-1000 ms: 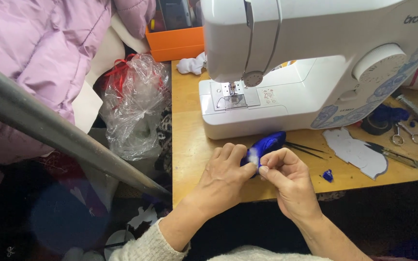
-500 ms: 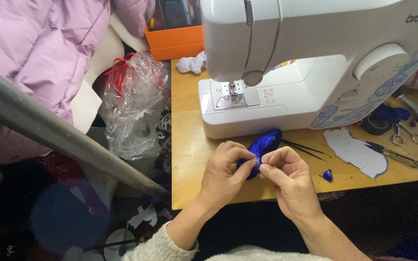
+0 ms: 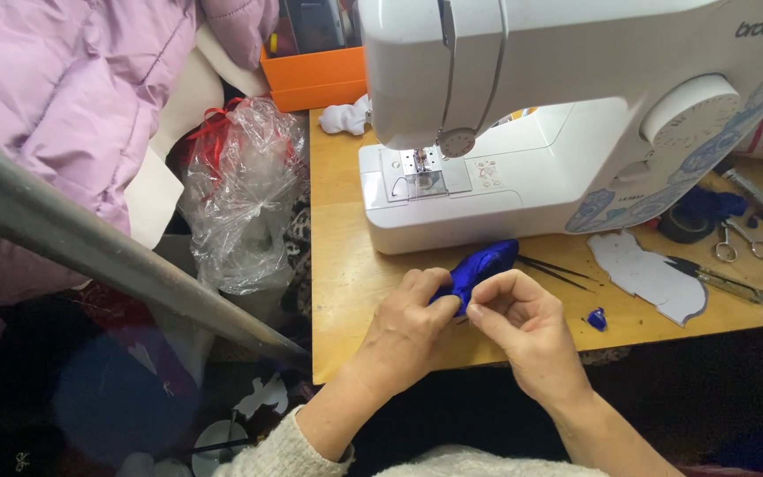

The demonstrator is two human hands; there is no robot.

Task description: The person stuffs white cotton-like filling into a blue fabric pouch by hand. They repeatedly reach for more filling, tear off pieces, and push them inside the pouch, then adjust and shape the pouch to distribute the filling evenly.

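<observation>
Both hands, left hand point(image 3: 404, 322) and right hand point(image 3: 523, 331), pinch one blue fabric piece point(image 3: 480, 268) in their fingers above the worktop point(image 3: 346, 265), near one white sewing machine point(image 3: 558, 115) and one small blue scrap point(image 3: 596, 319).

Evenly and brightly lit over the bench point(image 3: 346, 291); mild glare off the white sewing machine point(image 3: 523, 106). Dark, shadowed at near left, with faint bluish lens flare. Sharp centre, slight softness at edges.

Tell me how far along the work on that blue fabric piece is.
Done: a white cut-out shape lies on the table beside the scissors. In hand: the left hand and right hand both pinch the blue fabric piece. Left: nothing sits under the sewing machine needle yet.
</observation>
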